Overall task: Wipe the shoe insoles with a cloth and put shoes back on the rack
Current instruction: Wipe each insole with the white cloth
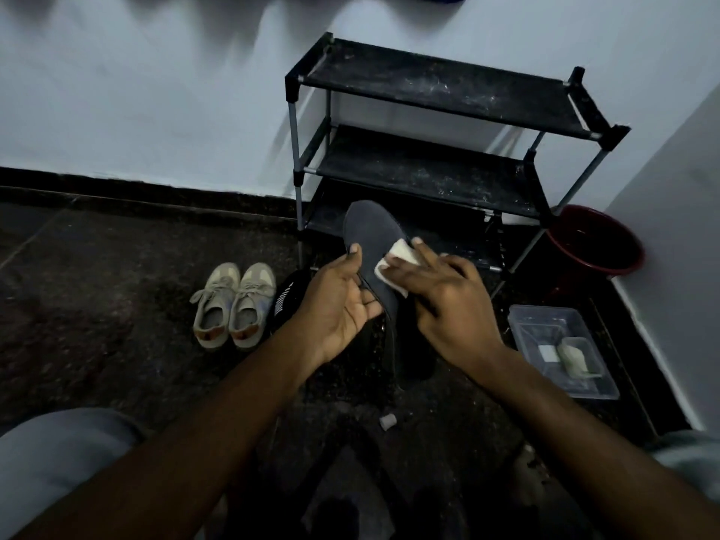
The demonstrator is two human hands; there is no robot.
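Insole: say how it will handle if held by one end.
Probably light: the left hand holds the insole by thumb and fingers alone. Likely bendy, its edge looks thin. It may flex under the cloth the right hand presses.

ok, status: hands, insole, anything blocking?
Left hand grips insole by its edge. Right hand presses cloth on insole. Beige shoes on floor, off rack. Nothing blocks wiping.
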